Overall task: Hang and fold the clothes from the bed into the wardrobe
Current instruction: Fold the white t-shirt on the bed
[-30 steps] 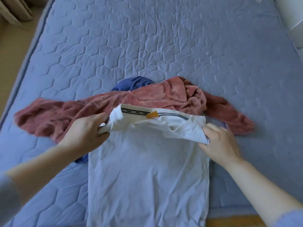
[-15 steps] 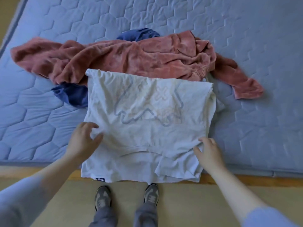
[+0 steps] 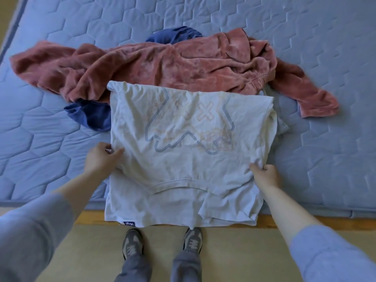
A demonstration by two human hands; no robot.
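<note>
Gripping: the left hand (image 3: 101, 158) is pinching the left edge of the shirt (image 3: 183, 159) between thumb and curled fingers; the right hand (image 3: 266, 175) is curling its fingers round the right edge, bunching the cloth there.
Shirt place: it is lying at the centre of the frame on the near part of the mattress (image 3: 305, 47), with its lower end hanging over the wooden frame (image 3: 89, 217) toward the floor (image 3: 254, 253).
Shirt axis: the long axis is running from the top of the frame to the bottom, straight toward the person.
Shirt pointing: a doubled layer is lying on top, with its fold edge facing the top of the frame and its curved neckline facing the bottom; a grey and orange print is showing faintly through the cloth.
Tag: a small dark tag (image 3: 129, 223) is sitting at the shirt's lower left corner.
Sweater: a pink sweater (image 3: 162, 66) is sprawling across the upper middle, touching the shirt's top edge, one sleeve reaching to the right.
Blue garment: it (image 3: 89, 117) is peeking out beneath the sweater, just left of the shirt and again above the sweater.
Shoes: two grey shoes (image 3: 132, 245) are standing at the bottom centre, below the shirt's hem.
</note>
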